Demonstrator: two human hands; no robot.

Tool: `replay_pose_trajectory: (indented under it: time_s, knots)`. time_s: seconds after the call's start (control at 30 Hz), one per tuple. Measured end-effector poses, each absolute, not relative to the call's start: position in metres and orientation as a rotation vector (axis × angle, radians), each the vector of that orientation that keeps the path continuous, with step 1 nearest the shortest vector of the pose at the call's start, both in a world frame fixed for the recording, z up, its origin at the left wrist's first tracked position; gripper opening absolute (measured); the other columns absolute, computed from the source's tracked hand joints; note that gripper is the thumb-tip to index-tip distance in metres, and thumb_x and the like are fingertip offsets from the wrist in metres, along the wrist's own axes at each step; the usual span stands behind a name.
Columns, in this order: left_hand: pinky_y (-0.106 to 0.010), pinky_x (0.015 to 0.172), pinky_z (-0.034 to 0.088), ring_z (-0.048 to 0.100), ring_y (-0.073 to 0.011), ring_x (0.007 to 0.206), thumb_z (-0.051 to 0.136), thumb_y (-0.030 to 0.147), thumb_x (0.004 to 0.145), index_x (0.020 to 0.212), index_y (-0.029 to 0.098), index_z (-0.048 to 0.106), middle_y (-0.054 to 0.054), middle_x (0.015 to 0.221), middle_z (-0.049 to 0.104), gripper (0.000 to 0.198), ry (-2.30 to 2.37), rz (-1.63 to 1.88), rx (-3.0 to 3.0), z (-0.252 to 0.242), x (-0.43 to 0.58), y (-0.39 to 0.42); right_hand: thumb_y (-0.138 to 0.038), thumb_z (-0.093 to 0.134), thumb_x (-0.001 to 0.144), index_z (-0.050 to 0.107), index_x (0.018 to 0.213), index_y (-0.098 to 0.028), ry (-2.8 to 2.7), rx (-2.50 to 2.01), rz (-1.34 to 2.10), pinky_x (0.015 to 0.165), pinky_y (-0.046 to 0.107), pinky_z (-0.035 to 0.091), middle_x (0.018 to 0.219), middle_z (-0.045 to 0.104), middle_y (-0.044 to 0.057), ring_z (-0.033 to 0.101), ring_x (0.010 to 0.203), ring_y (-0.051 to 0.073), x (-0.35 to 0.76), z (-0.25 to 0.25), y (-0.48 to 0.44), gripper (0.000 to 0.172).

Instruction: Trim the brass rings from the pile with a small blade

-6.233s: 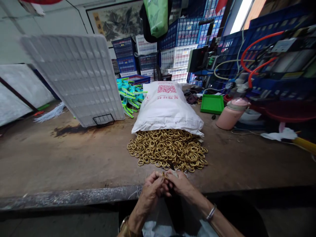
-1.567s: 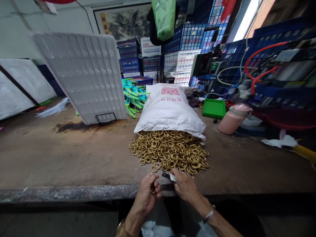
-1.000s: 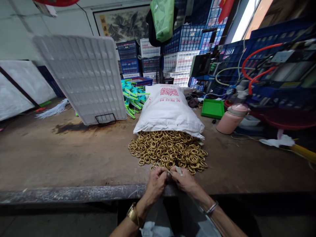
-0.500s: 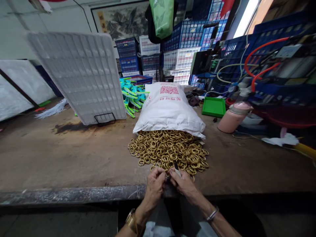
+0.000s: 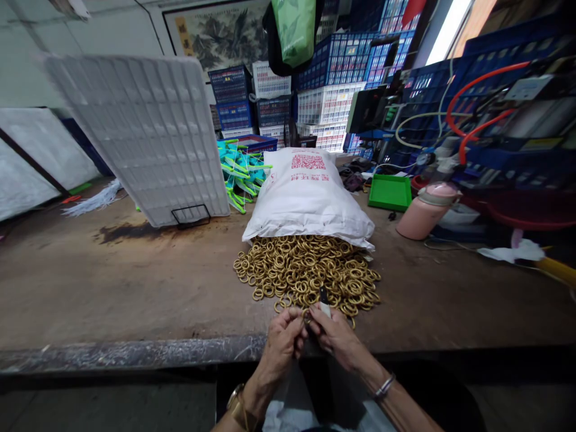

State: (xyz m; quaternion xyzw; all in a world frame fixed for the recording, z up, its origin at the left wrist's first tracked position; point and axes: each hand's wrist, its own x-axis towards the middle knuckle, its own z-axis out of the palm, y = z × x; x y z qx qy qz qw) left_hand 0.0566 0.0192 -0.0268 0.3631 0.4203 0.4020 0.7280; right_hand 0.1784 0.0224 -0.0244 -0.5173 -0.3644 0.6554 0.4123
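Observation:
In the head view, my left hand [image 5: 282, 339] is closed in a pinch on a gold ring [image 5: 306, 316] at the table's front edge. My right hand [image 5: 337, 337] meets it from the other side, its fingertips at the same ring. A small tool [image 5: 324, 302] with a black end and a white part sticks up from my right hand, gripped against the fingers; its kind is not clear. Just beyond both hands lies a heap of gold rings [image 5: 306, 270], spilling from the mouth of a white woven sack [image 5: 310, 198] with red print.
A pale ribbed panel [image 5: 144, 138] stands tilted at the left on a black wire stand [image 5: 191, 215]. Green and teal plastic pieces [image 5: 243, 171] lie behind it. At the right are a green tray [image 5: 389, 192] and a pink bottle [image 5: 425, 216]. Stacked crates [image 5: 330, 108] fill the back.
Both hands stay together at the table edge, with small finger shifts. The ring between them shows more clearly now, and the tool in my right hand stands slightly higher.

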Motion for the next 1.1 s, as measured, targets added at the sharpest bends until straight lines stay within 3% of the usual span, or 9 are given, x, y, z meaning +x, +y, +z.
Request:
replay_pose_trajectory:
  time_s: [0.23,0.4,0.5,0.6,0.8,1.1]
  knots:
    - [-0.016,0.035,0.021,0.030,-0.0018,0.036,0.057,0.045,0.069,0.069,0.014,0.050,0.006,0.051,0.044,0.031,0.987,0.910,0.851,-0.028,0.059,0.016,-0.049,0.045,0.073,0.044,0.069,-0.020,-1.084,-1.371,1.501,0.035,0.017,0.021,0.045,0.036,-0.010,0.025,0.035,0.004,0.180,-0.035,0.025,0.030]
    - [-0.017,0.040,0.023,0.031,-0.0033,0.040,0.057,0.042,0.070,0.065,0.014,0.052,0.005,0.050,0.045,0.029,1.034,0.906,1.045,-0.029,0.053,0.019,-0.046,0.043,0.076,0.053,0.075,-0.018,-1.456,-1.411,1.143,0.053,0.021,0.035,0.057,0.047,-0.005,0.042,0.054,0.009,0.187,-0.035,0.029,0.030]
    - [-0.018,0.041,0.024,0.032,-0.0039,0.041,0.058,0.041,0.069,0.062,0.014,0.053,0.004,0.050,0.046,0.029,1.037,0.896,1.100,-0.023,0.051,0.019,-0.047,0.042,0.076,0.050,0.066,-0.018,-1.497,-1.405,1.117,0.054,0.021,0.034,0.059,0.046,-0.004,0.041,0.057,0.009,0.184,-0.034,0.028,0.032]
    - [-0.018,0.039,0.022,0.030,-0.0031,0.038,0.055,0.043,0.071,0.063,0.014,0.052,0.005,0.049,0.044,0.030,0.984,0.865,1.040,-0.017,0.050,0.018,-0.049,0.043,0.074,0.044,0.061,-0.019,-1.382,-1.415,1.241,0.045,0.020,0.029,0.051,0.041,-0.006,0.035,0.047,0.007,0.180,-0.036,0.027,0.032]
    - [-0.018,0.036,0.017,0.028,-0.0019,0.035,0.050,0.045,0.076,0.074,0.014,0.052,0.005,0.053,0.046,0.031,0.825,0.850,0.931,-0.017,0.050,0.012,-0.052,0.038,0.076,0.041,0.064,-0.020,-1.151,-1.354,1.548,0.034,0.018,0.016,0.043,0.037,-0.009,0.022,0.033,0.004,0.176,-0.030,0.024,0.035]
    - [-0.018,0.039,0.020,0.030,-0.0021,0.039,0.052,0.047,0.073,0.068,0.013,0.052,0.002,0.062,0.050,0.034,0.880,0.894,0.920,-0.017,0.054,0.012,-0.048,0.039,0.076,0.046,0.060,-0.019,-1.259,-1.382,1.414,0.039,0.019,0.025,0.045,0.044,-0.006,0.033,0.039,0.006,0.180,-0.034,0.026,0.034]
